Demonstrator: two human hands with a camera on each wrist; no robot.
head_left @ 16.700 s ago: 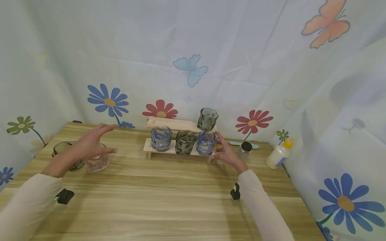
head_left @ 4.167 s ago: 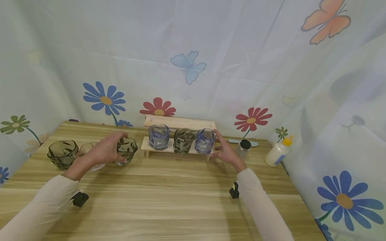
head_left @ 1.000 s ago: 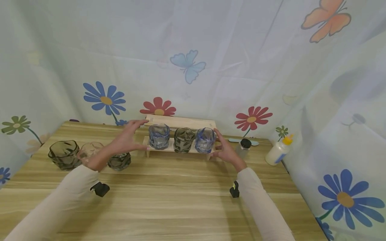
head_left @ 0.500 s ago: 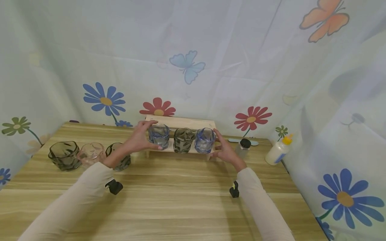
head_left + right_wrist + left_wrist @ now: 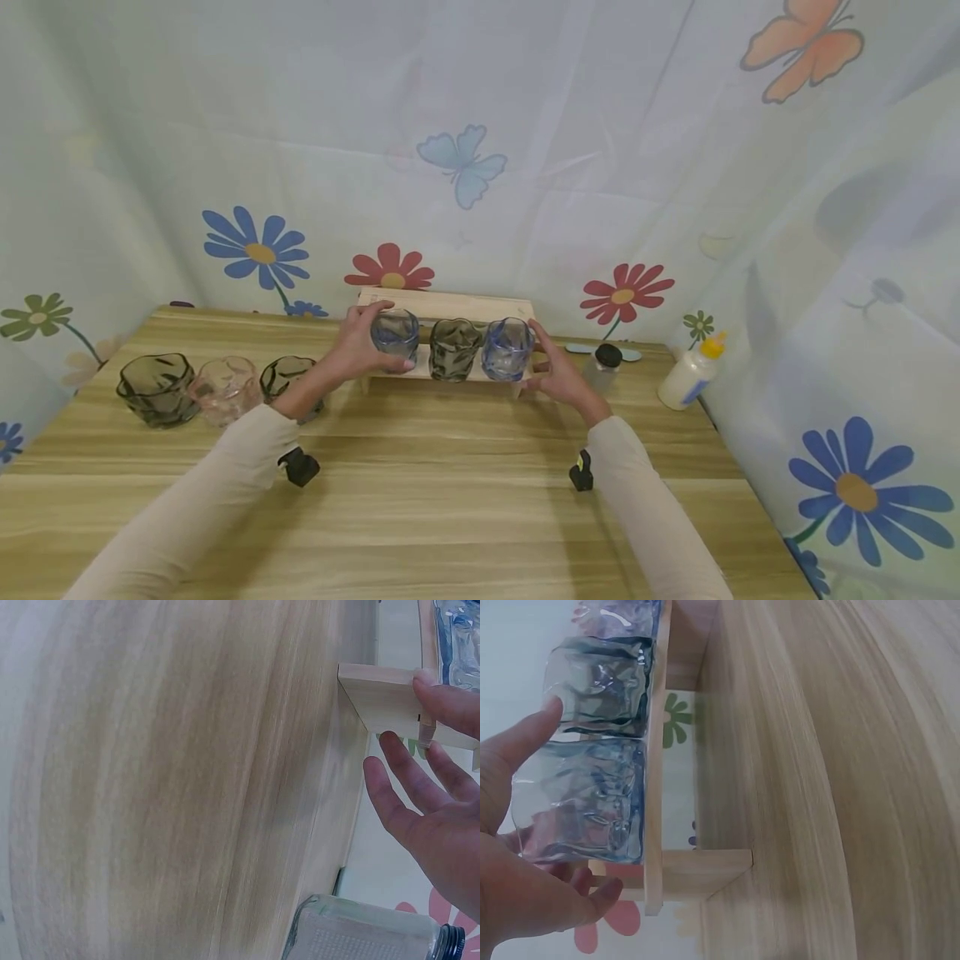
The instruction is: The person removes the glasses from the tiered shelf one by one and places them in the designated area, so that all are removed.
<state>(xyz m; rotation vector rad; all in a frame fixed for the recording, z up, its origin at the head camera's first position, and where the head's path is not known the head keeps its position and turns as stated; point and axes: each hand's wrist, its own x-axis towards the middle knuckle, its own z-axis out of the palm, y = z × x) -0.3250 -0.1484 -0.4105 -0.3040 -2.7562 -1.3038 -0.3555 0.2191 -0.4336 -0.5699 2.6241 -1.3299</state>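
My left hand (image 5: 358, 346) grips a bluish glass tumbler (image 5: 396, 337) at the left end of the lower step of a two-step wooden rack (image 5: 450, 303). In the left wrist view, the thumb lies on one side of this tumbler (image 5: 581, 802) and the fingers on the other. A smoky-grey tumbler (image 5: 454, 346) and another blue tumbler (image 5: 506, 350) stand beside it on the same step. My right hand (image 5: 561, 379) holds the rack's right end, with its thumb on the shelf end and the other fingers spread below in the right wrist view.
On the table (image 5: 442, 500) at left stand a dark tumbler (image 5: 157, 393), a pink one (image 5: 225, 393) and a grey one (image 5: 279, 375) partly behind my left wrist. A black-lidded jar (image 5: 604, 367) and a yellow-capped bottle (image 5: 684, 382) are at right. A patterned curtain (image 5: 330, 125) hangs behind.
A grey tumbler has gone from the rack's upper step to the table at left, beside the pink one. My left hand let it go, moved right and took hold of the left blue tumbler.
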